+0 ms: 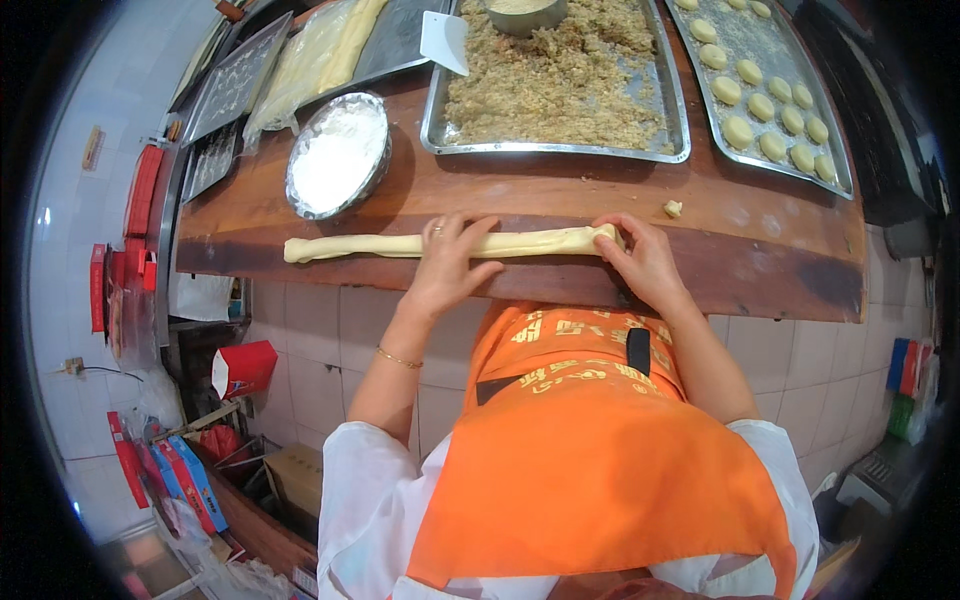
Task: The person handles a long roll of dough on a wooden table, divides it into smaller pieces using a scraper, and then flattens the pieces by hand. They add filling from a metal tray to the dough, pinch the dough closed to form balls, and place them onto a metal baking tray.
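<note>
A long, pale dough rope (350,247) lies crosswise along the near edge of the wooden table (530,190). My left hand (447,262) straddles it around the middle, thumb on the near side and fingers over the far side. At the rope's right end, my right hand (648,262) grips the dough between thumb and fingers. A small scrap of dough (673,209) sits on the wood just beyond my right hand. Past the rope's left half stands a metal bowl of white flour (338,155).
Beyond my hands, a large metal tray (555,151) holds crumbly brown filling, with a metal bowl (525,18) in it and a white scraper (444,42) at its left rim. Dough rounds (738,132) fill the right tray. Far left, another long dough strip (350,45) lies on a tray.
</note>
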Tool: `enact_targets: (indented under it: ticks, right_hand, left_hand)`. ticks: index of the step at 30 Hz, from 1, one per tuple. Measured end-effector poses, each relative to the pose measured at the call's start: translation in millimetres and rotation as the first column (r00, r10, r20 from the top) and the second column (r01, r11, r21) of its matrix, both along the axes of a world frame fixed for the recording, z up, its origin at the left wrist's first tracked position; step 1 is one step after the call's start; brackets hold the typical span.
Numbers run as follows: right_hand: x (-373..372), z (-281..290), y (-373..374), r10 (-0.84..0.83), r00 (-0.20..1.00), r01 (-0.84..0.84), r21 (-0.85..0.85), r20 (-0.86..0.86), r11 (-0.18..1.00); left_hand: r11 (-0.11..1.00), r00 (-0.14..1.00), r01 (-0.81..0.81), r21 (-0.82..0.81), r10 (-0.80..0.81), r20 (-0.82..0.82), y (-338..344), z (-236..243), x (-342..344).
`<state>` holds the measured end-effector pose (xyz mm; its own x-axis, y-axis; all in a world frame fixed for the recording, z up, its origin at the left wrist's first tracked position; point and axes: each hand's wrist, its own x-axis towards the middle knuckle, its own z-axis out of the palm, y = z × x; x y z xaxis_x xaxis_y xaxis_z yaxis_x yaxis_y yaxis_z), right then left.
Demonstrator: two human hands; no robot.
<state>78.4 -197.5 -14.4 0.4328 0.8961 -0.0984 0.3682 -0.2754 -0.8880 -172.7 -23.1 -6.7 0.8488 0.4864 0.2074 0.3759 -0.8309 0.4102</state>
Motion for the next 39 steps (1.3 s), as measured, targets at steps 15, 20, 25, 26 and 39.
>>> enact_targets:
  ticks: [15,20,25,26,39]
  right_hand:
    - [23.0,11.9,-25.2,-0.095,0.909,0.082,-0.049,-0.406,0.995]
    - [62.3,1.7,-80.7,-0.302,0.855,0.261,-0.154,-0.422,0.953]
    - [55.2,-4.3,-84.2,-0.292,0.868,0.276,-0.099,-0.402,0.956]
    - [54.6,-4.9,-83.3,-0.286,0.867,0.268,-0.102,-0.408,0.958]
    - [42.0,-6.0,-65.5,-0.273,0.841,0.219,-0.168,-0.467,0.961]
  left_hand:
    - [0.971,0.995,-0.097,-0.217,0.102,0.013,38.1,-8.8,-38.8]
    - [0.996,0.996,-0.084,0.022,0.084,0.024,40.4,-19.7,-39.8]
    - [0.969,0.992,-0.114,0.219,0.122,-0.023,50.3,-16.6,-80.8]
    - [0.968,0.990,-0.140,0.210,0.143,0.001,55.1,-17.1,-87.6]
    - [0.931,0.924,-0.338,0.139,0.356,-0.138,125.0,-18.9,-150.6]
